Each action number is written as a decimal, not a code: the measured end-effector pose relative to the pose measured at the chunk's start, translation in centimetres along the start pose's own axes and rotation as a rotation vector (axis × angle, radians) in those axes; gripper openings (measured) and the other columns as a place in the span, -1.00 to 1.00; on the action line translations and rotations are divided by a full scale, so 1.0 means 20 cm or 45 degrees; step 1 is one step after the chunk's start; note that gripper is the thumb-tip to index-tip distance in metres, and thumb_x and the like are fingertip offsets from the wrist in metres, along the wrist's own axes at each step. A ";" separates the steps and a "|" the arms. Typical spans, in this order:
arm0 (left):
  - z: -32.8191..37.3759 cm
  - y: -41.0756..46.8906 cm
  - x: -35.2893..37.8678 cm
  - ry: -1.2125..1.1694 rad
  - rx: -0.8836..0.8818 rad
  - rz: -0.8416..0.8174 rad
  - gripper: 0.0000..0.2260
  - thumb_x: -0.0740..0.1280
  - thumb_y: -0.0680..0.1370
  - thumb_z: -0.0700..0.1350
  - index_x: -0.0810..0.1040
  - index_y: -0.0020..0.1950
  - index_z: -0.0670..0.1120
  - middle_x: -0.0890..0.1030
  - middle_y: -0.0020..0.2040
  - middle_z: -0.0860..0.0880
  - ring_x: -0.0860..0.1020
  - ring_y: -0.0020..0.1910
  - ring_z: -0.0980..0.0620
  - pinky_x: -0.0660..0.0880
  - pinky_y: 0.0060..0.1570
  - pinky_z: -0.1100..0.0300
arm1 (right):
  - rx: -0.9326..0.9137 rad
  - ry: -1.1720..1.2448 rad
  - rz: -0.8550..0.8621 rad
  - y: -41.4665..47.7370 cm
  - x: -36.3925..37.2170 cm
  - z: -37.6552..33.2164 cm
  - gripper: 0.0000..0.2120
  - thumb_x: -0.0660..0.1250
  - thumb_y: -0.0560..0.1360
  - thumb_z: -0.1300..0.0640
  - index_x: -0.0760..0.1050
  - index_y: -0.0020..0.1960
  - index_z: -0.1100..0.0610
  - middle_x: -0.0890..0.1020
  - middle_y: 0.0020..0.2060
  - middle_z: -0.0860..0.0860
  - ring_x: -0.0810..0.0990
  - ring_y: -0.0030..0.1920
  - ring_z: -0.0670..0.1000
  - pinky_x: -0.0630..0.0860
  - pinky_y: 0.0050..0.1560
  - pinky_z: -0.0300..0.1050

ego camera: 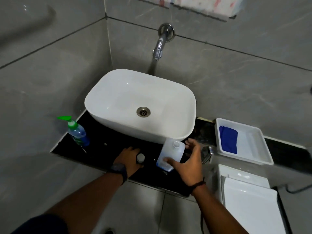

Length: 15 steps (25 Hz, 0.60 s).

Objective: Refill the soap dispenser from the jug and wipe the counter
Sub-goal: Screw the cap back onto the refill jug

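A translucent white jug [170,153] stands on the black counter [108,149] in front of the basin, its neck uncapped. My right hand [187,163] wraps around the jug's lower right side. My left hand [130,158] rests on the counter and holds a small white cap [140,157] in its fingers. The soap dispenser [77,132], a clear bottle with blue liquid and a green pump, stands at the counter's left end, apart from both hands. A blue cloth [228,141] lies in a white tray [253,149] on the right.
A white vessel basin [140,105] fills the back of the counter under a chrome wall tap [160,46]. A chrome fitting [207,154] sits between jug and tray. A white toilet tank [248,196] stands at the lower right. Grey tiled walls close in on the left and behind.
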<state>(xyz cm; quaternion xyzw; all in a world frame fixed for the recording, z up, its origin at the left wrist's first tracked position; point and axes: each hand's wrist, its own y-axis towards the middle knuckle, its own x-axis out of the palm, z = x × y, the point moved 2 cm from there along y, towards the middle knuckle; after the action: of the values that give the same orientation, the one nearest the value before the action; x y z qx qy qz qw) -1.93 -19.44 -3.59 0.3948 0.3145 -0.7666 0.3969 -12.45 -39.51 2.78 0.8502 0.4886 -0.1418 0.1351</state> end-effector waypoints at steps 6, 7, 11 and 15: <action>-0.02 0.07 0.11 0.227 0.109 0.024 -0.76 0.36 0.46 -0.02 0.57 0.05 -0.12 0.55 0.12 -0.15 0.49 0.11 -0.19 0.48 -0.02 0.03 | 0.068 -0.070 -0.189 0.05 0.09 0.14 -0.29 0.61 0.04 -0.13 0.35 0.10 -0.32 0.56 0.03 -0.29 0.53 0.04 -0.31 0.49 -0.17 -0.45; -0.01 0.07 0.11 0.190 0.139 0.061 -0.78 0.36 0.47 -0.03 0.57 0.02 -0.14 0.56 0.10 -0.17 0.50 0.09 -0.20 0.46 -0.03 0.04 | 0.077 -0.088 -0.165 0.05 0.09 0.15 -0.31 0.60 0.04 -0.17 0.37 0.08 -0.31 0.57 0.01 -0.28 0.54 0.01 -0.32 0.48 -0.20 -0.47; 0.10 0.01 -0.03 -0.288 0.133 0.287 -0.72 0.50 0.37 0.00 0.62 -0.01 -0.12 0.65 -0.05 -0.09 0.56 -0.03 -0.06 0.44 -0.07 0.21 | 0.075 -0.238 -0.140 0.03 0.05 0.12 -0.36 0.55 0.03 -0.26 0.37 0.04 -0.25 0.59 -0.08 -0.28 0.56 -0.09 -0.30 0.46 -0.29 -0.45; 0.36 -0.04 -0.41 -0.654 0.230 0.658 -0.73 0.55 0.30 -0.01 0.66 -0.05 -0.01 0.61 -0.15 0.13 0.52 -0.15 0.22 0.40 -0.11 0.48 | 0.027 -0.380 -0.180 0.01 -0.01 -0.04 -0.28 0.51 0.04 -0.32 0.36 0.13 -0.22 0.61 -0.02 -0.17 0.58 -0.07 -0.12 0.46 -0.18 -0.27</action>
<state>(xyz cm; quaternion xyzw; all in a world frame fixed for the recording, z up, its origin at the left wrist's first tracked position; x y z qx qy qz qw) -2.18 -21.85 7.19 0.2894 0.0255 -0.7398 0.6069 -12.30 -39.44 3.65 0.7847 0.5201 -0.2808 0.1867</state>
